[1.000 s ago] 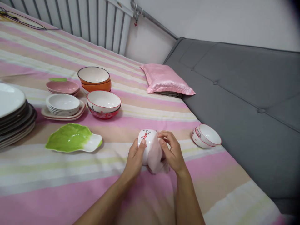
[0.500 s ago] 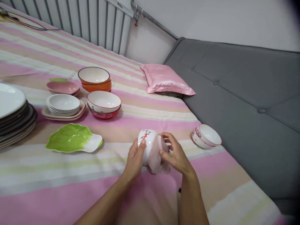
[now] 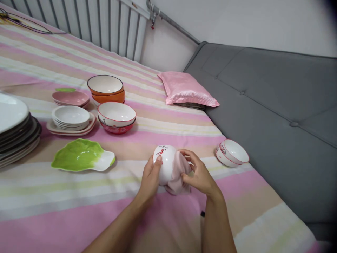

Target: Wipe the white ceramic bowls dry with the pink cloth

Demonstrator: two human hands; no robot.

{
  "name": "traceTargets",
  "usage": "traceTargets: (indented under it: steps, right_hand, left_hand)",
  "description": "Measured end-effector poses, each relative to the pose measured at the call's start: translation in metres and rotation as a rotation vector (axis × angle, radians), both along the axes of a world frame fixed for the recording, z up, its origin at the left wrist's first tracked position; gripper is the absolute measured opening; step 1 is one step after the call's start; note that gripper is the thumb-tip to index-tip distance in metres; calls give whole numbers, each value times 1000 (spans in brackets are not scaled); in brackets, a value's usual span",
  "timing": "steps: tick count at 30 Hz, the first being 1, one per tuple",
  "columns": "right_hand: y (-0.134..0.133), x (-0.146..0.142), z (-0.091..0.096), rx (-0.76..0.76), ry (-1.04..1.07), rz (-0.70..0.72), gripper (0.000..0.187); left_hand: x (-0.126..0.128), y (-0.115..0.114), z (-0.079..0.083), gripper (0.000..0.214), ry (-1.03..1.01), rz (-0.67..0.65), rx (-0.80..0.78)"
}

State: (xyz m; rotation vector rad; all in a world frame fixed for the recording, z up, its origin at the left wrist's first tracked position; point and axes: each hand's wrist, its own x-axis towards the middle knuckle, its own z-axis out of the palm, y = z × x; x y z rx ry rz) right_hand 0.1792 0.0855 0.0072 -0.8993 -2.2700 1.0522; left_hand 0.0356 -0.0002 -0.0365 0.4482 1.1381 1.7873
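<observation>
A white bowl (image 3: 166, 168) with red and black markings is tipped on its side just above the striped bed cover, its outer wall facing me. My left hand (image 3: 151, 175) grips its left side, thumb lying on the outer wall. Against the bowl's right side my right hand (image 3: 197, 172) presses a pale pink cloth (image 3: 177, 179), thumb and fingers curled round it. Part of the cloth hangs below the bowl. The fingertips behind the cloth are partly hidden.
Left of my hands lie a green leaf-shaped dish (image 3: 79, 154), stacked plates (image 3: 13, 112), small white dishes (image 3: 71, 116), a pink dish (image 3: 71, 98), red-rimmed bowls (image 3: 117, 114) and orange bowls (image 3: 107, 95). Two small bowls (image 3: 233, 154) sit by the grey headboard (image 3: 276, 105). A pink pillow (image 3: 186, 89) lies beyond.
The bowl has turned and shifted slightly left in my hands. The cloth has slid a little to the right on it, uncovering more of the white wall.
</observation>
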Motion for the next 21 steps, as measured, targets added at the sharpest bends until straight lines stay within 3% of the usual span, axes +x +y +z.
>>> traceTargets:
  steps: [7,21]
  right_hand:
    - [3,-1,-6,-12,12,-30,67]
    - [12,-1,-16,54,-17,-113,51]
  left_hand:
    - [0,-1,4,49,6,-1,6]
    - [-1,1,-1,50,20,15,-4]
